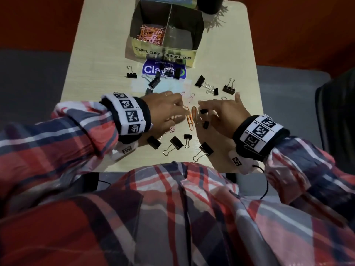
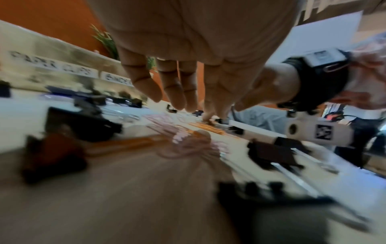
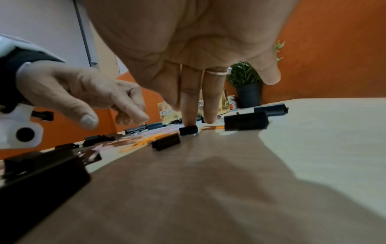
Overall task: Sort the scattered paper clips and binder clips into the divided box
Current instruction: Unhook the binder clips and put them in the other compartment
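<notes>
A gold divided box (image 1: 165,53) labelled PAPER CLIPS and BINDER CLIPS stands at the table's far side. Its left compartment holds pink and orange paper clips (image 1: 151,34); the right one looks dark and bare. My left hand (image 1: 172,108) reaches down with straight fingers, the index fingertip (image 2: 208,118) touching orange paper clips (image 1: 192,117). My right hand (image 1: 221,112) faces it, fingers straight, one fingertip (image 3: 189,122) on a small black binder clip (image 3: 188,130). Pink paper clips (image 1: 190,97) lie just beyond the hands. Neither hand holds anything.
Black binder clips lie scattered: near the box (image 1: 131,73), (image 1: 154,82), at the right (image 1: 199,81), (image 1: 229,88), and by the near edge (image 1: 176,142), (image 1: 206,148). A blue sticker (image 1: 151,69) lies before the box. A dark plant pot (image 1: 210,4) stands at the back right.
</notes>
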The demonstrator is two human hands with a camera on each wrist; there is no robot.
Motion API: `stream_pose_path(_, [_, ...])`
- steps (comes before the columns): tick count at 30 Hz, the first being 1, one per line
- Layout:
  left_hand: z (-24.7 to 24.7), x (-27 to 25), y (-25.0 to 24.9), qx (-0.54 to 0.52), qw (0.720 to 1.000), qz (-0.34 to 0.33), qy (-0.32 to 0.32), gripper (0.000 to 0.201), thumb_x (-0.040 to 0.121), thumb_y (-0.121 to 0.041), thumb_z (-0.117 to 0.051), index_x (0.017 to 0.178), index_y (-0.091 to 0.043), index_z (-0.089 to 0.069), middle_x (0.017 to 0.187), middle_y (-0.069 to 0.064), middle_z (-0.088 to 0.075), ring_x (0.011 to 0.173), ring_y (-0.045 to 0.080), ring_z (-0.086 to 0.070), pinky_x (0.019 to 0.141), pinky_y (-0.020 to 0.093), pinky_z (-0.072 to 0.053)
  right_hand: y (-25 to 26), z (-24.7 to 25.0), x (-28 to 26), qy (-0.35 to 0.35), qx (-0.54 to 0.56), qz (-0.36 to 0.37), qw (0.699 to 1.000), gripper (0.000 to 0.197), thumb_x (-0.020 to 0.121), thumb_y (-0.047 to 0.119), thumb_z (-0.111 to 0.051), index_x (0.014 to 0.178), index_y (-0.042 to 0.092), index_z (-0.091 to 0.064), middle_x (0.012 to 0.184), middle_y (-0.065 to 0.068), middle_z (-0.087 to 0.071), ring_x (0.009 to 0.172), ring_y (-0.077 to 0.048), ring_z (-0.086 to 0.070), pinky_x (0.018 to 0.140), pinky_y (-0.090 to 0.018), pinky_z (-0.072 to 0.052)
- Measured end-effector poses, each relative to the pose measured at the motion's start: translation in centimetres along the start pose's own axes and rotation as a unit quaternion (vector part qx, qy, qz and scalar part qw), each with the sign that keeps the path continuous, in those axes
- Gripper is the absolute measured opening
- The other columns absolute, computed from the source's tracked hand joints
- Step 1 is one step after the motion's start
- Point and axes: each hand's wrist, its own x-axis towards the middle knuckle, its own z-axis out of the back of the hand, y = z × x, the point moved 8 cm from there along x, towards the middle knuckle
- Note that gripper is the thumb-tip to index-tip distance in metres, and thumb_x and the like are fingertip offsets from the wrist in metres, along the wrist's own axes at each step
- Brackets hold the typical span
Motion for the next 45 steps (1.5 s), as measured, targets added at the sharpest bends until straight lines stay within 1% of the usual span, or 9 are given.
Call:
stream_pose_path(4, [0.8, 2.2, -0.4, 0.073, 0.997, -0.021, 0.007, 0.041, 0.096, -0.037, -0.045, 0.137, -0.035, -0.041, 0.138, -0.003, -0.044, 0.120, 0.022, -0.045, 0.087, 0.039, -0.045, -2.0, 1.3, 0.4, -0.066, 0.008, -0.032, 0.997, 0.035, 0.093, 0.015, -0.053, 0.125, 0.025, -0.061, 0.128, 0.004, -0.062, 0.118, -0.020, -0.057, 0.114, -0.060, -0.002])
stream_pose_path(8, [-0.7, 3.8, -1.5, 0.143, 0.985, -0.047, 0.090, 0.052, 0.092, -0.025, -0.055, 0.140, -0.037, -0.038, 0.143, -0.005, -0.038, 0.127, 0.023, -0.038, 0.090, 0.041, -0.043, -2.5, 0.2, 1.2, 0.019, -0.121, -0.043, 0.991, 0.036, 0.088, 0.018, -0.043, 0.114, 0.031, -0.065, 0.120, 0.007, -0.062, 0.112, -0.021, -0.059, 0.111, -0.063, 0.005])
stream_pose_path(13, [0.3, 2.0, 1.2, 0.111, 0.993, -0.021, 0.045, 0.045, 0.094, -0.042, -0.046, 0.138, -0.034, -0.039, 0.133, -0.001, -0.049, 0.113, 0.023, -0.049, 0.084, 0.041, -0.051, -0.8, 0.8, 3.7, 0.056, -0.162, -0.046, 0.984, 0.045, 0.091, 0.021, -0.043, 0.133, 0.035, -0.051, 0.138, 0.006, -0.053, 0.125, -0.019, -0.051, 0.111, -0.060, 0.013])
stream_pose_path(18, [0.7, 0.2, 4.9, 0.036, 0.992, 0.116, 0.044, 0.077, 0.077, -0.057, -0.063, 0.137, -0.018, -0.035, 0.129, 0.007, -0.044, 0.115, 0.025, -0.046, 0.088, 0.040, -0.046, 3.2, 0.8, 7.4, 0.072, -0.169, 0.004, 0.983, 0.036, 0.090, 0.036, -0.051, 0.124, 0.027, -0.058, 0.120, 0.000, -0.061, 0.117, -0.024, -0.056, 0.112, -0.064, -0.001])
stream_pose_path(23, [-0.4, -0.2, 5.2, 0.027, 0.984, 0.172, 0.040, 0.098, 0.053, -0.075, -0.070, 0.125, -0.015, -0.042, 0.119, 0.004, -0.041, 0.105, 0.024, -0.046, 0.075, 0.037, -0.042, 5.7, 0.3, 6.4, 0.088, -0.277, 0.034, 0.956, 0.067, 0.079, 0.070, -0.048, 0.130, 0.026, -0.049, 0.126, -0.001, -0.047, 0.111, -0.026, -0.057, 0.105, -0.069, -0.014])
stream_pose_path(29, [0.5, 0.4, 5.4, 0.023, 0.985, 0.168, 0.016, 0.070, 0.066, -0.063, -0.070, 0.120, -0.022, -0.053, 0.117, 0.004, -0.046, 0.111, 0.026, -0.044, 0.086, 0.041, -0.046, 6.7, 0.4, 5.8, 0.032, -0.263, 0.056, 0.963, 0.045, 0.089, 0.054, -0.052, 0.120, 0.024, -0.061, 0.111, -0.002, -0.056, 0.100, -0.026, -0.060, 0.073, -0.034, -0.040])
stream_pose_path(34, [0.6, 0.8, 4.6, 0.013, 0.987, 0.163, 0.005, 0.050, 0.071, -0.053, -0.070, 0.100, -0.015, -0.059, 0.107, 0.005, -0.048, 0.101, 0.025, -0.048, 0.080, 0.039, -0.048, 6.1, 0.8, 5.7, 0.017, -0.226, 0.012, 0.974, 0.042, 0.090, 0.051, -0.052, 0.109, 0.015, -0.063, 0.108, -0.006, -0.061, 0.095, -0.028, -0.061, 0.067, -0.031, -0.038])
stream_pose_path(39, [0.7, 1.7, 3.9, -0.004, 0.986, 0.167, -0.012, 0.022, 0.086, -0.026, -0.059, 0.101, -0.010, -0.059, 0.101, 0.010, -0.052, 0.093, 0.031, -0.056, 0.069, 0.034, -0.040, 7.5, 0.3, 5.2, 0.015, -0.226, 0.036, 0.973, 0.024, 0.096, 0.027, -0.044, 0.100, 0.013, -0.063, 0.106, -0.010, -0.065, 0.099, -0.030, -0.061, 0.072, -0.031, -0.035])
stream_pose_path(45, [0.3, 1.8, 5.3, -0.078, 0.975, 0.206, 0.020, 0.013, 0.083, -0.020, -0.067, 0.094, -0.015, -0.063, 0.086, 0.001, -0.055, 0.095, 0.026, -0.057, 0.070, 0.029, -0.038, 7.7, -0.1, 4.9, 0.024, -0.248, 0.048, 0.967, 0.028, 0.099, 0.030, -0.042, 0.104, 0.014, -0.065, 0.107, -0.009, -0.065, 0.099, -0.029, -0.062, 0.071, -0.031, -0.037])
